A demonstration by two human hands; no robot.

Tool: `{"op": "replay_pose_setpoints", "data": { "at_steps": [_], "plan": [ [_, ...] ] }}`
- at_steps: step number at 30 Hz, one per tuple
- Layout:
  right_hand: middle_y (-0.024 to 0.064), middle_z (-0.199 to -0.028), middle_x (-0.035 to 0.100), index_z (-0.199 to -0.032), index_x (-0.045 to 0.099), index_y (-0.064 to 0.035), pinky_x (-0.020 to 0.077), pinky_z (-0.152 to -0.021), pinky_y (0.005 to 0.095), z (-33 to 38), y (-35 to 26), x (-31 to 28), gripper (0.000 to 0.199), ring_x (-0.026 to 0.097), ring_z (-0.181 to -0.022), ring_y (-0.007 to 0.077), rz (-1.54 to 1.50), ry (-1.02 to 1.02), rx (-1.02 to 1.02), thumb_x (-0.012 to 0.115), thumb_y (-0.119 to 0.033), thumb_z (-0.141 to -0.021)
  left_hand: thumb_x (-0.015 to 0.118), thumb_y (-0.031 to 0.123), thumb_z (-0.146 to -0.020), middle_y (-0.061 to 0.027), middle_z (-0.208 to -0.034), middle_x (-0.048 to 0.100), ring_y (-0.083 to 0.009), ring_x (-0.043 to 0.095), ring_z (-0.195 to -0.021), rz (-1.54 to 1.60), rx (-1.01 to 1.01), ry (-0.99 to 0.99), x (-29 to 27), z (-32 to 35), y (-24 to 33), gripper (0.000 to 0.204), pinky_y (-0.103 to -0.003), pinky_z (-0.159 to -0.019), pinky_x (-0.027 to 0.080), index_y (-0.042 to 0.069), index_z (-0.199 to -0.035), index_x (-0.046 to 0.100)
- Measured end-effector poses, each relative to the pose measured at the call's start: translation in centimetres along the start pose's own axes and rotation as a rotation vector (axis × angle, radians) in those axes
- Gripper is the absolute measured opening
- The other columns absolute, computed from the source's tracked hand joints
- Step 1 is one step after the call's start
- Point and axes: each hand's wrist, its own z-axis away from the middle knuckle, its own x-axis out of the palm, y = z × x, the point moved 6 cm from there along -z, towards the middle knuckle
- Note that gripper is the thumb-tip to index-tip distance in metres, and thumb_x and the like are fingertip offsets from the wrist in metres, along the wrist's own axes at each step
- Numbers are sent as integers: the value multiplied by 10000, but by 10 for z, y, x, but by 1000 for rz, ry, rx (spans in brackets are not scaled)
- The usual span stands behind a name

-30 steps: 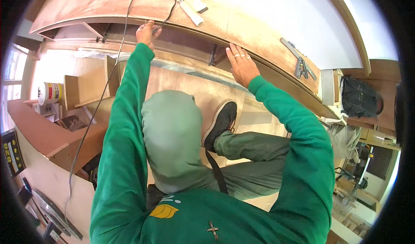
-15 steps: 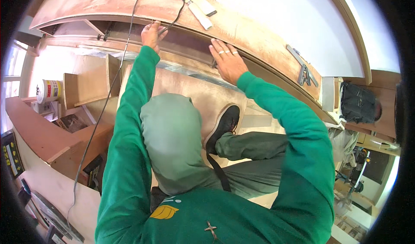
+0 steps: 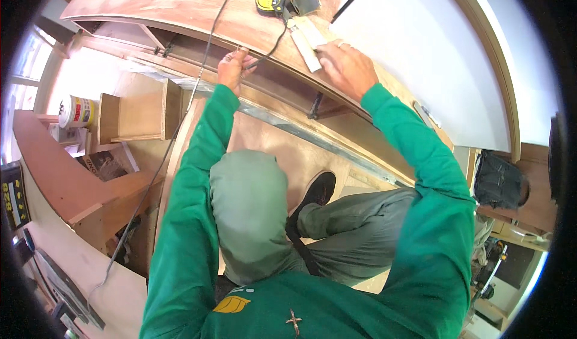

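Beside the yellow tape measure (image 3: 268,1) on the plywood top (image 3: 180,5): my right hand (image 3: 347,68) lies on a pale wood strip (image 3: 308,41), fingertips hidden, grip unclear. Strip runs diagonally away from me. Left hand (image 3: 233,70) pinches the dark cable (image 3: 207,50) at the top's edge. Workshop floor below.

From up here I read the counter (image 3: 180,5) as bare plywood, reddish-brown, smooth with a dull sheen. Next to it lies a white sheet (image 3: 433,44), flat and matt, like laminate. My right hand (image 3: 347,68) rests on a pale strip of wood (image 3: 308,41), unfinished and matt. The tape measure (image 3: 269,1) has a yellow plastic shell, slightly glossy. A thin grey cable (image 3: 207,50) looks rubbery. My sleeves (image 3: 421,177) are green knitted cloth, soft and matt; the trousers (image 3: 354,231) grey-green woven cloth. The shoe (image 3: 317,192) is black and dull.
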Motion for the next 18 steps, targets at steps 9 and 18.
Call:
{"op": "replay_pose_setpoints", "data": {
  "at_steps": [9, 18],
  "plan": [
    [206, -1079, 613, -1215, 541, -90, 496, -841, 469, -102, 32, 25, 378, 615, -958, 393, -51, 170, 46, 618, -229, -872, 639, 293, -936, -82, -1066, 646, -218, 632, -1044, 64, -48, -40, -11, 6, -6, 274, -384, -922, 509, 82, -1093, 561],
    [274, -1168, 574, -1290, 474, -29, 467, -913, 502, -126, 44, 52, 533, 580, -1062, 431, -34, -14, 157, 628, -312, -866, 568, 232, -976, -155, -1270, 552, -281, 549, -1231, 172, -92, -251, 0, 36, 4, 370, -415, -1019, 466, -8, -1245, 483]
  ]
}}
